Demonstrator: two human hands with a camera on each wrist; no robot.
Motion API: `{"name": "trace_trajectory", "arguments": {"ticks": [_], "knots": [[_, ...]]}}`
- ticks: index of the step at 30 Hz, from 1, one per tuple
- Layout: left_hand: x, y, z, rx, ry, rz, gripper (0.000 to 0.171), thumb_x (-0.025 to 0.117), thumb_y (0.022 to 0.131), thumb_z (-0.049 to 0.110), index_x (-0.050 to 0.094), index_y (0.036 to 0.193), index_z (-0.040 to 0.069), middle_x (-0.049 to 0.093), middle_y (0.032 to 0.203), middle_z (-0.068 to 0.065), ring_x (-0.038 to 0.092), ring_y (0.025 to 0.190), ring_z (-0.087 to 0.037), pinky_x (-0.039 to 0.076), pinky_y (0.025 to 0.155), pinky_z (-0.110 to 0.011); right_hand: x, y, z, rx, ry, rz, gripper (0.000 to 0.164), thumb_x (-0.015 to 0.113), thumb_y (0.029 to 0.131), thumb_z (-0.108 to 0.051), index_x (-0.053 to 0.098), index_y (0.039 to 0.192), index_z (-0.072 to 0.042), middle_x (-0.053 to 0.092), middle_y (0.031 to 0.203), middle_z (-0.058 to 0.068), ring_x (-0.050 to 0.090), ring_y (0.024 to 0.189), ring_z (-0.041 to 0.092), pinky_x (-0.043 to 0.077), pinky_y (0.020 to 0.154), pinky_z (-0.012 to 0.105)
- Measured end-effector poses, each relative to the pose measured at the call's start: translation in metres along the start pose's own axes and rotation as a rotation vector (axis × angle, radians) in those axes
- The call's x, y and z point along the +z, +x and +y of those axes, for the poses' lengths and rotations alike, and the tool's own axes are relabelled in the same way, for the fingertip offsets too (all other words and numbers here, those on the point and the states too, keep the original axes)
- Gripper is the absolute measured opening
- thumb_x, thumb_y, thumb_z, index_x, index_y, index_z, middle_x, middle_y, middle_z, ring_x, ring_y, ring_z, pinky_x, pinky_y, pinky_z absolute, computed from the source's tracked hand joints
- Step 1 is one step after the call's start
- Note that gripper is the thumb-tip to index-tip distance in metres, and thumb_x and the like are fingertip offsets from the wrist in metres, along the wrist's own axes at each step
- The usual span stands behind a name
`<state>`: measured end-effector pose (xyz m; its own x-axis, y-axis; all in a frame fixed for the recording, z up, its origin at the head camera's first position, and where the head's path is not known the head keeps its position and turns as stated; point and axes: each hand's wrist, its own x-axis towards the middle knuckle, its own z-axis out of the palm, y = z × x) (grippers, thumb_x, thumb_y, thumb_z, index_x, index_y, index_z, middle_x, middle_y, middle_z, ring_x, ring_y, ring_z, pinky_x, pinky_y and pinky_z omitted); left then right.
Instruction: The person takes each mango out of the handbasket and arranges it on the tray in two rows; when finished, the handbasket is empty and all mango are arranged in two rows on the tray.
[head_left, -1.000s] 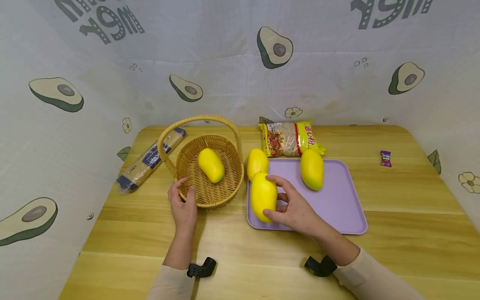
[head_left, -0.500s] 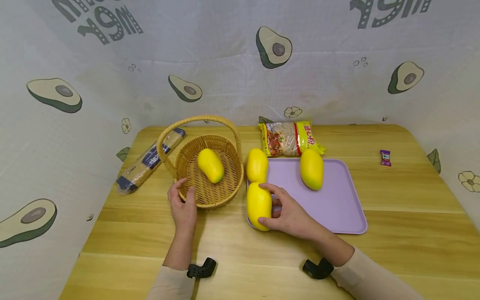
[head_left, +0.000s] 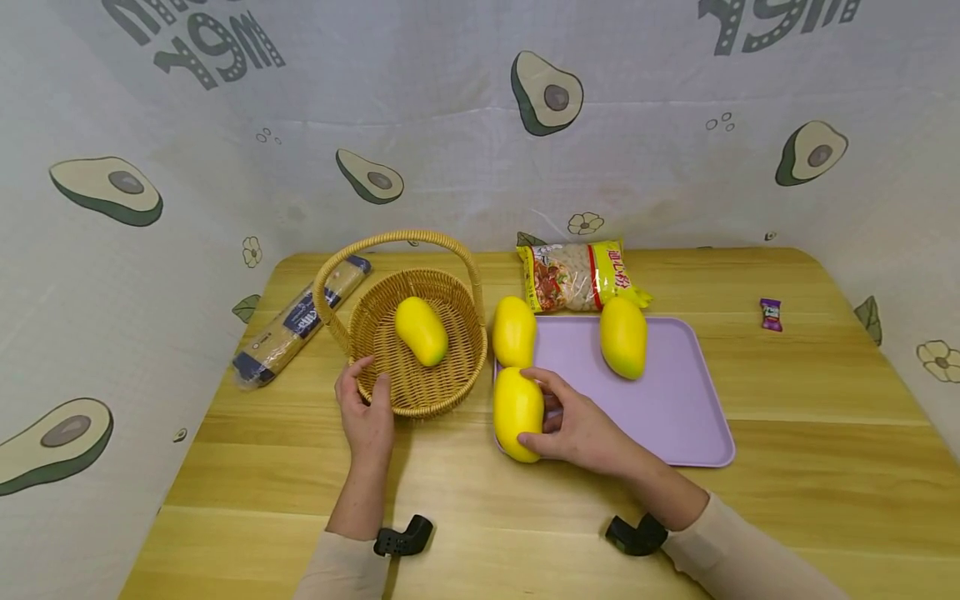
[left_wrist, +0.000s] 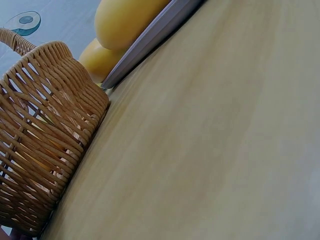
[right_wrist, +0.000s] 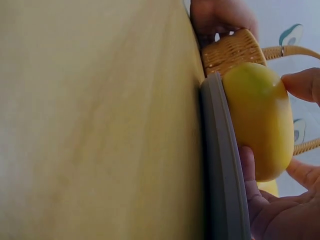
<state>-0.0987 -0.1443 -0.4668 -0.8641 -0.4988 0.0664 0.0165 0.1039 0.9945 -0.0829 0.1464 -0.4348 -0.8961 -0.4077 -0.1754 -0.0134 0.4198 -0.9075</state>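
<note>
My right hand [head_left: 581, 425] grips a yellow mango [head_left: 517, 414] at the front left corner of the lilac tray [head_left: 667, 417]. In the right wrist view, the thumb and fingers lie around this mango [right_wrist: 262, 120], low over the tray's edge [right_wrist: 222, 160]. A second mango [head_left: 514, 331] lies just behind it on the tray's left side, and another mango [head_left: 624, 337] lies at the back. My left hand [head_left: 367, 417] holds the front left rim of the wicker basket [head_left: 420, 408], which has one mango [head_left: 422, 331] inside. Most of the left hand is out of the left wrist view.
A yellow-and-clear food bag [head_left: 573, 277] lies behind the tray. Left of the basket is a long clear packet with blue ends [head_left: 300, 321]. A small purple wrapped candy [head_left: 771, 315] lies at the right. The basket's tall handle [head_left: 405, 237] arches above it.
The mango in my right hand has come down and slightly left to the tray's front left corner, then stayed almost still. My left hand and the basket have not moved.
</note>
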Motion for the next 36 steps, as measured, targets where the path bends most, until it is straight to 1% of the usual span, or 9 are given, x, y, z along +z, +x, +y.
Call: {"name": "trace_trajectory", "arguments": {"ticks": [5, 11, 20, 25, 30, 36], "knots": [[0.0003, 0.0010, -0.0009, 0.005, 0.007, 0.002, 0.033, 0.060, 0.096, 0.008, 0.058, 0.129, 0.002, 0.040, 0.151, -0.013, 0.026, 0.153, -0.030, 0.014, 0.128, -0.052, -0.0021, 0.0017, 0.0007, 0.001, -0.007, -0.008, 0.084, 0.082, 0.085, -0.023, 0.036, 0.154, -0.014, 0.052, 0.141, 0.025, 0.067, 0.100, 0.021, 0.057, 0.086, 0.030], [0.0004, 0.0014, -0.0005, 0.009, 0.018, -0.001, 0.033, 0.060, 0.097, 0.010, 0.058, 0.129, 0.003, 0.040, 0.151, -0.013, 0.026, 0.153, -0.031, 0.014, 0.127, -0.054, -0.0042, 0.0026, 0.0006, 0.005, -0.030, -0.017, 0.081, 0.081, 0.087, -0.024, 0.037, 0.154, -0.013, 0.050, 0.140, 0.023, 0.063, 0.107, 0.024, 0.058, 0.090, 0.034], [0.0009, 0.0017, -0.0008, 0.019, 0.003, 0.004, 0.032, 0.060, 0.096, 0.009, 0.059, 0.128, 0.002, 0.039, 0.152, -0.014, 0.024, 0.154, -0.032, 0.014, 0.127, -0.053, -0.0070, 0.0011, -0.0006, 0.015, -0.084, -0.030, 0.081, 0.080, 0.088, -0.029, 0.036, 0.154, -0.016, 0.050, 0.142, 0.021, 0.062, 0.108, 0.024, 0.058, 0.090, 0.033], [0.0011, 0.0018, -0.0008, 0.015, 0.014, 0.006, 0.033, 0.060, 0.096, 0.010, 0.059, 0.128, 0.003, 0.041, 0.150, -0.013, 0.027, 0.152, -0.031, 0.015, 0.127, -0.053, -0.0080, 0.0009, -0.0007, -0.010, -0.107, -0.024, 0.081, 0.080, 0.088, -0.030, 0.035, 0.154, -0.014, 0.051, 0.143, 0.023, 0.062, 0.107, 0.024, 0.058, 0.088, 0.035], [0.0009, 0.0019, -0.0009, 0.027, 0.015, 0.005, 0.033, 0.060, 0.096, 0.009, 0.059, 0.128, 0.002, 0.042, 0.147, -0.014, 0.029, 0.150, -0.030, 0.016, 0.127, -0.052, -0.0078, 0.0013, 0.0001, 0.000, -0.095, -0.027, 0.080, 0.080, 0.089, -0.028, 0.035, 0.154, -0.014, 0.051, 0.144, 0.024, 0.064, 0.104, 0.021, 0.058, 0.086, 0.031], [0.0005, 0.0016, -0.0008, 0.022, 0.017, 0.005, 0.033, 0.060, 0.096, 0.009, 0.059, 0.128, 0.002, 0.041, 0.149, -0.014, 0.028, 0.151, -0.031, 0.015, 0.127, -0.052, -0.0066, 0.0013, 0.0009, 0.004, -0.062, -0.029, 0.079, 0.080, 0.089, -0.024, 0.036, 0.153, -0.012, 0.050, 0.144, 0.025, 0.066, 0.109, 0.025, 0.059, 0.089, 0.031]]}}
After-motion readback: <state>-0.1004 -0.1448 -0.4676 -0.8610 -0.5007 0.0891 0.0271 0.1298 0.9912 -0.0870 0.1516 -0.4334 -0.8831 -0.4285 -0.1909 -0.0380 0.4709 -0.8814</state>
